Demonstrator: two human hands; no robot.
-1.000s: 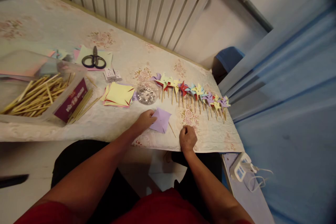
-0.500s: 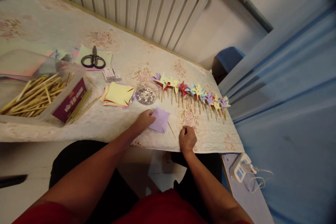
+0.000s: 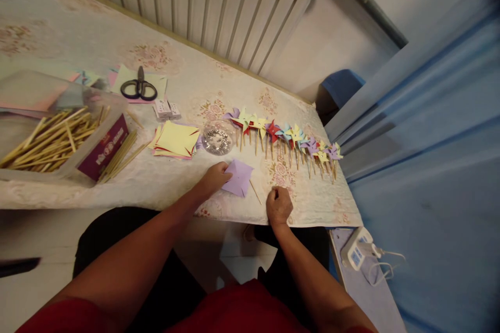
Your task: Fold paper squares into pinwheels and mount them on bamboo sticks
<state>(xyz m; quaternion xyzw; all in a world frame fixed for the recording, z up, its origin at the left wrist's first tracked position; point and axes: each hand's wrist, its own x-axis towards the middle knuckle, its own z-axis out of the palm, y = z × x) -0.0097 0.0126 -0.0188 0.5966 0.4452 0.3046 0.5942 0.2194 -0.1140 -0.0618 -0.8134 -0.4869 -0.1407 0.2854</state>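
clear plastic tray of wooden sticks [image 3: 50, 138] far left | stack of yellow paper squares [image 3: 175, 139] | left hand [image 3: 214, 177] fingers pinching near-left edge of lilac folded paper square [image 3: 239, 177] flat on floral tablecloth [image 3: 164, 182] | thin wooden stick [image 3: 255, 192] just right of it | right hand [image 3: 278, 205] curled closed, contents unclear | row of coloured paper pinwheels [image 3: 285, 138] behind

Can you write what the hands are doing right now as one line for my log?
left hand: pressing purple paper square | right hand: closed fist on table, contents unclear | thin stick between hands | pinwheel row behind
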